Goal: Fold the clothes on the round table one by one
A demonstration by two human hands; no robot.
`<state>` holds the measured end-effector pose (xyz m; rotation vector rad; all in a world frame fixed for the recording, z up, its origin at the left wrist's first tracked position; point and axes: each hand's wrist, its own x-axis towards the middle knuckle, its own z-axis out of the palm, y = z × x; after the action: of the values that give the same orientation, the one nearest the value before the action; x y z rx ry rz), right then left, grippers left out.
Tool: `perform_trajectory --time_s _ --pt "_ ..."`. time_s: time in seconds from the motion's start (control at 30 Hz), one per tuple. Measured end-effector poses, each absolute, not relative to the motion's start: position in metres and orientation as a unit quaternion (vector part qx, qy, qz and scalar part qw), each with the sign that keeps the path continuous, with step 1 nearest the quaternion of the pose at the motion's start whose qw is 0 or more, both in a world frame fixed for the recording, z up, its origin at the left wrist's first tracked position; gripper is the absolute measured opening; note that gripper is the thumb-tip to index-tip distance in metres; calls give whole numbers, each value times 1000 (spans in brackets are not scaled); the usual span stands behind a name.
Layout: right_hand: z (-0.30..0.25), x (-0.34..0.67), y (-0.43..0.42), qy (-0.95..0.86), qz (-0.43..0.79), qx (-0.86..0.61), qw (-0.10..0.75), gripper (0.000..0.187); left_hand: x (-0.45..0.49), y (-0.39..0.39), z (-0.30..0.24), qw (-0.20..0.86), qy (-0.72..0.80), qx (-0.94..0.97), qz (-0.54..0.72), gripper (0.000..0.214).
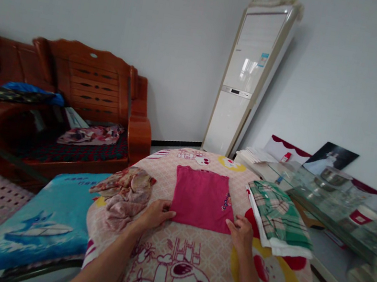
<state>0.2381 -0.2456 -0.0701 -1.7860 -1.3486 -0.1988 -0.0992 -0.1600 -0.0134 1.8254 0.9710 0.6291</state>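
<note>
Both hands rest at the near edge of a folded magenta T-shirt (pixel 201 197), which lies flat between them and stretches away from the person on a cartoon-print blanket (pixel 195 268). The left hand (pixel 157 213) is spread open, palm down, with its fingertips laid on the shirt's near left corner and nothing gripped. The right hand (pixel 241 230) sits at the near right corner with its fingers bent onto the hem. Whether it pinches the cloth or only presses on it cannot be told. A small embroidered patch shows on the shirt just beyond the right hand.

Just outside the left hand, almost touching the wrist, lies a crumpled floral garment (pixel 126 193). Further out on that side is a blue dolphin-print blanket (pixel 50 219). Just outside the right hand is a stack of folded clothes topped by a green plaid shirt (pixel 277 217). It is near the magenta shirt's right edge but apart from it.

Well beyond the left hand stands a wooden sofa (pixel 93 80). Far ahead of both hands a floor-standing air conditioner (pixel 248 78) fills the corner. Beyond the right hand runs a glass cabinet (pixel 344 207).
</note>
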Motion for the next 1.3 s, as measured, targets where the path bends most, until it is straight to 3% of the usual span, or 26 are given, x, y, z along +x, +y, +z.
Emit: perform_trajectory --time_s 0.2,0.53,0.9,1.1,1.23,1.3 --pt "-74 237 -246 -539 -106 -726 414 51 -98 -162 -9 391 406 769 303 30" --pt "-68 240 -255 -581 -98 -724 360 47 -101 -161 -13 415 491 726 245 36" --pt "-62 236 -277 -602 -121 -756 227 21 -115 -158 -13 446 510 715 172 40" --pt "-51 233 -279 -588 -107 -787 153 10 -118 -149 -3 388 508 752 160 37" --pt "-45 227 -278 -578 -97 -783 210 9 -112 -129 7 285 516 779 215 27" --pt "-42 220 -273 -608 -96 -739 275 20 -103 -115 9 218 520 794 230 32"
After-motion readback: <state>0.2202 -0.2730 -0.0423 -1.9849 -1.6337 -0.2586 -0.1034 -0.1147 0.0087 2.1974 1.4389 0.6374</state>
